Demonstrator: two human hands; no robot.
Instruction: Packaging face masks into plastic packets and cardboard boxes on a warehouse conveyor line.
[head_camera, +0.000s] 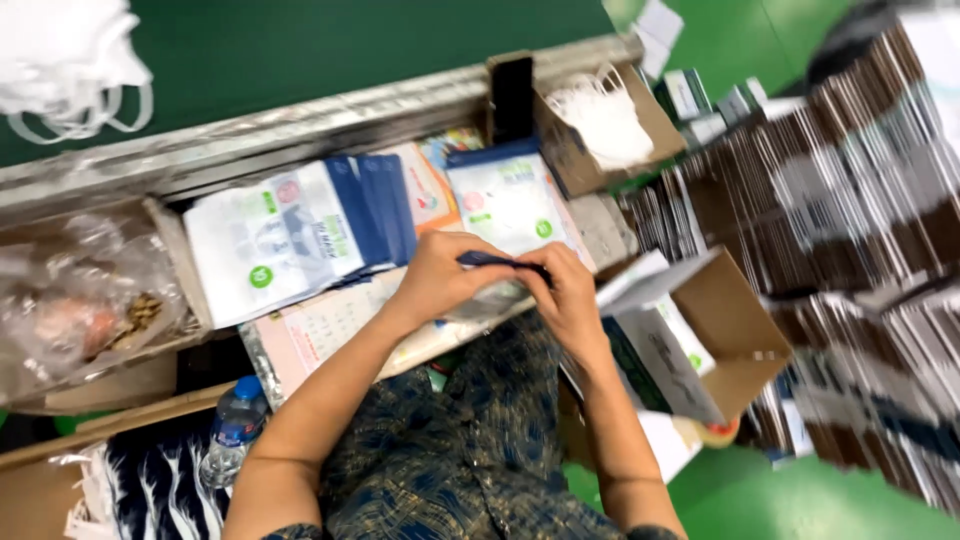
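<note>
Both my hands meet over the work surface, pinching the dark blue top edge of a flat pouch (497, 262). My left hand (440, 277) grips its left end, and my right hand (567, 292) grips its right end. Under my hands lies more of the same pouch, mostly hidden. A fanned stack of white and blue pouches (295, 232) lies to the left. Another white and blue pouch (505, 195) lies just beyond my hands.
A cardboard box of white masks (605, 120) stands at the back. An open carton (715, 330) with boxed goods sits at my right. Stacks of flattened brown cartons (850, 200) fill the right side. A water bottle (232, 430) and a plastic bag (80, 300) are at left.
</note>
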